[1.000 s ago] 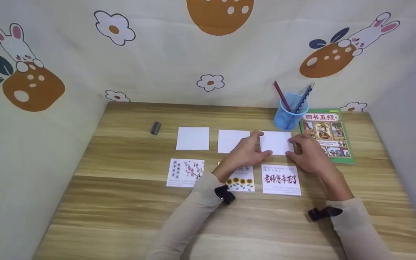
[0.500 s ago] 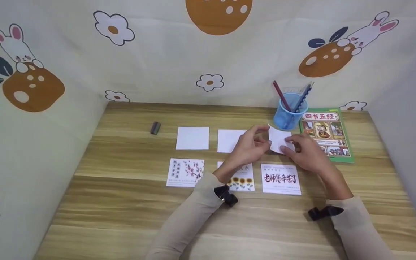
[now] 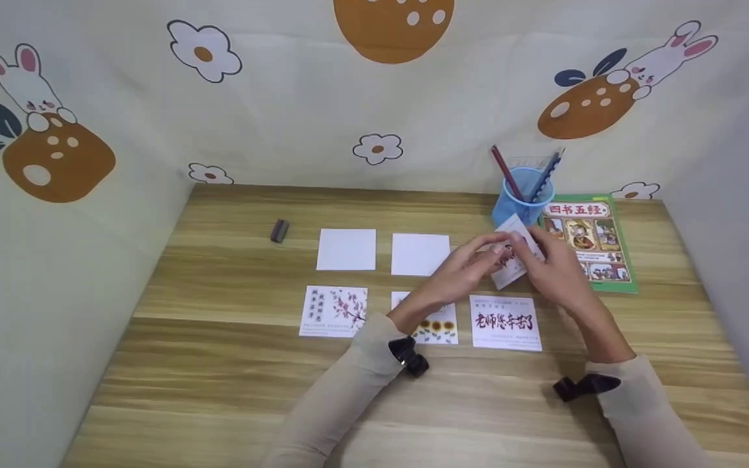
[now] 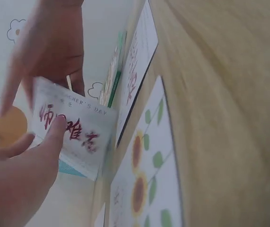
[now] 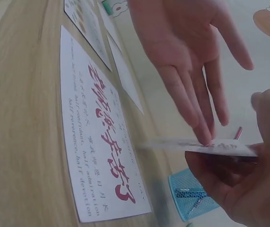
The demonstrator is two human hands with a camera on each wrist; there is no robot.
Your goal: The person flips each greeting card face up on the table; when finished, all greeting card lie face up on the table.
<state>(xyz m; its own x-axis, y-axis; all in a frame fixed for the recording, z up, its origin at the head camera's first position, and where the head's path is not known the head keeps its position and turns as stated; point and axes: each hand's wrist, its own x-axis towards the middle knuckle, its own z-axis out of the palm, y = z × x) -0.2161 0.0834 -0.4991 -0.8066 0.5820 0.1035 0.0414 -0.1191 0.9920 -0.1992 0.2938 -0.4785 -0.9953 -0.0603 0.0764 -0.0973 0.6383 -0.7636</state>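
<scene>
My right hand (image 3: 560,276) holds a small square greeting card (image 3: 508,275), tilted above the table, with fingers behind it. The card's printed face, with red calligraphy, shows in the left wrist view. My left hand (image 3: 456,278) reaches to it from the left; in the right wrist view its straight fingertips touch the printed side. Just below lies a red-calligraphy card (image 3: 506,331), face up. The sunflower card (image 3: 436,330) sits partly under my left wrist, and a blossom card (image 3: 326,318) lies further left. Two cards rest blank side up behind them, a left one (image 3: 346,249) and a middle one (image 3: 417,253).
A blue pencil cup (image 3: 511,208) with pencils stands at the back right, beside a green-edged book (image 3: 618,260). A small dark eraser-like block (image 3: 279,231) lies at the back left. Patterned cloth (image 3: 283,130) hangs behind the wooden table (image 3: 218,390).
The right-hand blank-side card was lifted off the table by both hands and turned, so its printed side now shows. My left fingers have moved from its edge onto its face.
</scene>
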